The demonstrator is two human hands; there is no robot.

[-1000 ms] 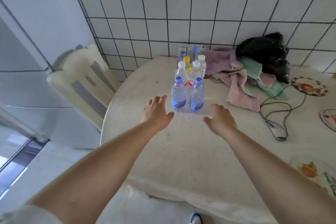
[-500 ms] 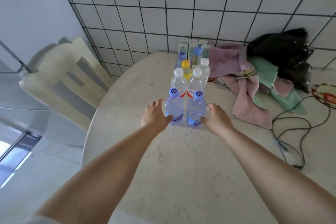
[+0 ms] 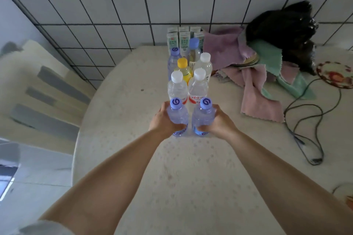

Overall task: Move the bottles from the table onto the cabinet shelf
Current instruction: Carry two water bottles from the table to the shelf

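At about nine o'clock a cream slatted chair [image 3: 44,89] stands beside the round table [image 3: 118,101]. Near the table's middle the left hand [image 3: 162,120] is wrapped around the left blue-capped water bottle [image 3: 177,114], fingers curled round its far side and thumb at the near side of its body. Just to its right, the right hand [image 3: 219,122] grips the right blue-capped water bottle [image 3: 203,115] the same way. Both bottles stand upright, long axes vertical, almost touching each other and apparently resting on the table. Each hand has its own bottle, so neither is nearer; the lift should go straight up to clear the neighbours. At twelve o'clock from the hands, two white-capped bottles [image 3: 177,87] stand directly behind, then a yellow-capped bottle [image 3: 183,68] and others, with small green drink cartons [image 3: 184,39] against the tiled wall. The cabinet shelf is not in view. At two o'clock lie pink and green cloths [image 3: 256,86], a black bag [image 3: 282,26] and, farther right, a dark cable [image 3: 305,129]. Half a second earlier both hands were open, flanking the front pair; now they have closed on them.
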